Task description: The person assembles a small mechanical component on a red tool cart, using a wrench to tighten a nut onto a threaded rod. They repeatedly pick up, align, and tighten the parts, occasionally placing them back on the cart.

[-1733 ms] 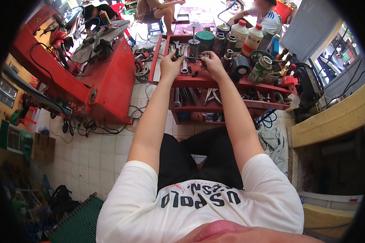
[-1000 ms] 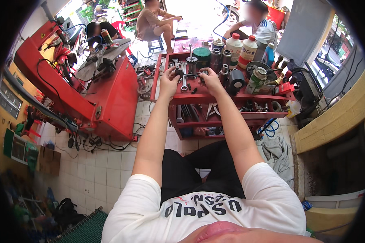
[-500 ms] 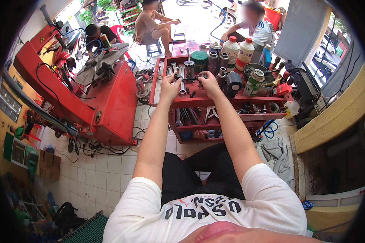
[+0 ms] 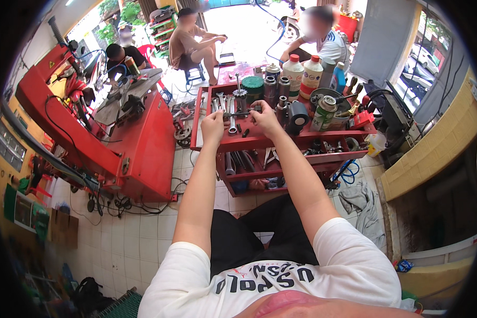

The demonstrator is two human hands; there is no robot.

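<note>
My left hand (image 4: pixel 213 127) is closed, its fingers curled round one end of a slim dark metal rod (image 4: pixel 240 113). At the rod's other end, my right hand (image 4: pixel 266 118) pinches with thumb and fingers. The rod lies nearly level over the red tool trolley (image 4: pixel 289 139); its exact kind is too small to make out. Beneath it, a combination wrench (image 4: pixel 232 126) rests in the tray beside small dark bits (image 4: pixel 245 133). More wrenches (image 4: pixel 221 100) lie beyond my left hand. A black cylinder (image 4: pixel 299 116) and tall metal sockets (image 4: pixel 270 90) stand near my right hand.
White bottles with red caps (image 4: pixel 292 71), a green-lidded tub (image 4: pixel 253 87) and a spray can (image 4: pixel 324 113) crowd the trolley. A red machine (image 4: pixel 138 143) stands left, cables on the floor. People sit beyond, including one at right (image 4: pixel 328 45). A grey cloth (image 4: pixel 363 206) lies right.
The view has shifted slightly, so the trolley sits lower and further left. Both hands stay at the rod; my left fingers are curled more tightly, with the hand a little lower.
</note>
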